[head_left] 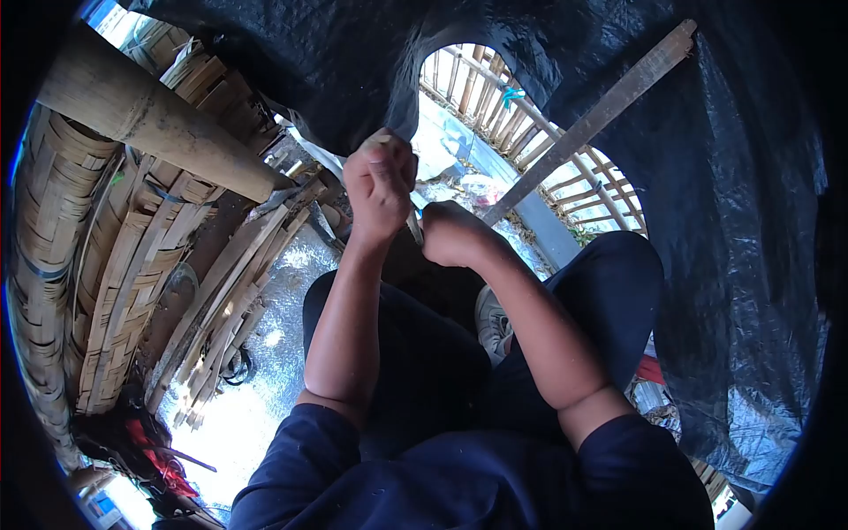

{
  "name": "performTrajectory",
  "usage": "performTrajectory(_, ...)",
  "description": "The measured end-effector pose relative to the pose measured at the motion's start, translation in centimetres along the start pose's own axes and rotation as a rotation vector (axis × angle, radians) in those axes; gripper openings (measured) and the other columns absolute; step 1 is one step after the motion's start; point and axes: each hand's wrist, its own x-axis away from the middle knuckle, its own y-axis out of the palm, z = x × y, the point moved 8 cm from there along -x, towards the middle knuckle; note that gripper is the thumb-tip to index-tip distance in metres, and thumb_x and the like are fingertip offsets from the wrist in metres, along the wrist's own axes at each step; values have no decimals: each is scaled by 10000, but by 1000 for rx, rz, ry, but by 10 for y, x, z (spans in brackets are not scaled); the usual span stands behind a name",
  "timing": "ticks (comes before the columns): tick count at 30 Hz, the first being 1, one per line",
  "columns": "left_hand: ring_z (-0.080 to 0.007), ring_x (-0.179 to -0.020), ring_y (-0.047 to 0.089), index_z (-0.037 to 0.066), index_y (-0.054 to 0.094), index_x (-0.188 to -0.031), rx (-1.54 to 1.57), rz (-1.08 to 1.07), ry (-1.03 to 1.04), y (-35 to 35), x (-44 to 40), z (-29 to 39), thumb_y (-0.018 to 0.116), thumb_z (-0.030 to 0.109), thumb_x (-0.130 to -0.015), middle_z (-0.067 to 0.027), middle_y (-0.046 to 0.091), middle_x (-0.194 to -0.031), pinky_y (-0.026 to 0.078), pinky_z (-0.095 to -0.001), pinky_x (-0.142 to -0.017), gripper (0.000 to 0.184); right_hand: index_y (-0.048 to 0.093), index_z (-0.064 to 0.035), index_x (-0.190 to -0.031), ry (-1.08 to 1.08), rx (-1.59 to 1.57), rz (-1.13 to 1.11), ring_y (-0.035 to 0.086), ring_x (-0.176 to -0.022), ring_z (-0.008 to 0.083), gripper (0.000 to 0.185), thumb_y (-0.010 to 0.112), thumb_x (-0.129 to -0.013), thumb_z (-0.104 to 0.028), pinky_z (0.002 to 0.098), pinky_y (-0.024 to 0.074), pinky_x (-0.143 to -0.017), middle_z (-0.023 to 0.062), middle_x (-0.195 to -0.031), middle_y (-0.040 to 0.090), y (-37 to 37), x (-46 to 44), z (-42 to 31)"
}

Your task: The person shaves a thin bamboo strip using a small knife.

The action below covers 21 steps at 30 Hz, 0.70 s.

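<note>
My left hand [382, 181] is raised in front of me, its fingers closed in a fist. A thin pale strip [415, 227], looking like bamboo, shows just below it, close against my right hand. A light end also peeks out at the top of my left fist. Lower and to the right, my right hand [452, 235] is closed too, with its fingers turned away from the camera. Whatever it grips is hidden by the hand. Both hands are near each other above my bent knees.
Woven bamboo panels [141, 291] and a thick bamboo pole [150, 119] stand at the left, beside split bamboo slats [243, 291]. Black plastic sheeting [742, 221] hangs ahead and right. A wooden slat [592, 124] slants across an opening onto a bamboo fence [587, 181].
</note>
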Motion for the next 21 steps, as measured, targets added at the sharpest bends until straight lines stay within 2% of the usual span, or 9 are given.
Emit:
performTrajectory(5,-48,-435,342,61,370,-679,31,132,-29,-33,-6,0,318,482,-984,22,313,-533,250,-215,-385,522,623,72,-938,123,-141,-54,630,-884,406,247,483,-821,-95,457,492,-774,284,-903,634,-6,14,7)
performTrajectory(7,-45,-427,316,73,358,-676,-76,51,29,-14,-3,5,311,502,-979,22,324,-534,239,-217,-384,527,603,86,-964,-41,-34,55,631,-863,415,271,466,-860,-123,459,495,-757,291,-874,633,7,-10,0)
performTrajectory(9,-45,-419,285,84,348,-673,-112,69,61,-12,-4,8,313,523,-971,25,323,-538,221,-224,-382,532,596,94,-950,-10,-108,147,645,-809,406,265,465,-846,-111,449,503,-715,288,-826,635,-1,-7,-1)
performTrajectory(11,-48,-421,270,85,350,-679,16,157,-27,-35,-7,6,319,523,-970,27,314,-546,208,-223,-385,526,590,90,-933,156,-195,-136,656,-768,385,237,477,-829,-90,437,508,-675,279,-802,634,-7,16,-7)
performTrajectory(13,-50,-423,266,89,354,-686,48,200,-57,-49,-7,3,322,534,-963,31,289,-537,196,-225,-387,524,584,89,-942,185,-251,-181,662,-745,371,228,470,-834,-77,432,510,-648,279,-794,631,-2,19,-12)
performTrajectory(16,-51,-417,242,97,345,-689,-21,227,6,-46,-9,6,321,567,-947,33,265,-523,171,-237,-383,537,593,92,-942,-64,-199,198,651,-757,393,241,459,-870,-95,439,504,-701,290,-797,628,22,-24,-5)
performTrajectory(17,-51,-417,242,97,345,-689,-18,225,10,-49,-10,9,321,567,-947,33,265,-523,171,-237,-383,537,593,92,-942,-64,-196,202,651,-757,393,241,459,-870,-95,439,504,-701,290,-797,628,16,-20,-6)
performTrajectory(20,-53,-409,241,96,319,-666,90,355,-93,-74,-7,6,322,560,-953,32,269,-511,174,-239,-374,546,593,116,-911,32,-192,-80,652,-778,396,240,480,-843,-85,437,505,-735,306,-810,626,5,2,-17)
performTrajectory(21,-53,-409,241,96,319,-666,85,358,-99,-71,-3,4,322,560,-953,32,269,-511,174,-239,-374,546,593,116,-911,30,-196,-87,652,-778,396,240,480,-843,-85,437,505,-735,306,-810,626,8,0,-16)
